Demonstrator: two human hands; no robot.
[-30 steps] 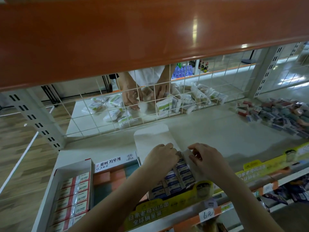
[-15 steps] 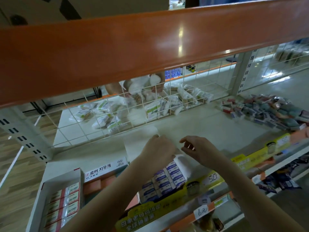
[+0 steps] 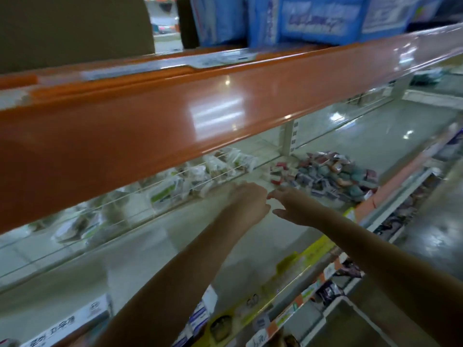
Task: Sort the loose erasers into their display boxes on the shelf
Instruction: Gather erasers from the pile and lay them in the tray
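Observation:
A heap of loose erasers in red, blue, teal and orange wrappers lies on the pale shelf at the right. Both my arms stretch over the shelf toward it. My left hand hovers with its fingers loosely bent and nothing seen in it. My right hand is beside it with fingers straight, just short of the heap. At the front edge stands a display box of blue-and-white erasers, partly hidden by my left arm. A white box with a Korean label is at the lower left. The view is blurred.
A thick orange shelf beam overhangs the shelf and hides much of its back. A wire grid closes the back, with white-and-green packets behind it. Yellow price strips run along the front edge; blue packages sit on top.
Both hands left the blue-and-white eraser box and moved right and back toward the loose heap. The camera swung right and up.

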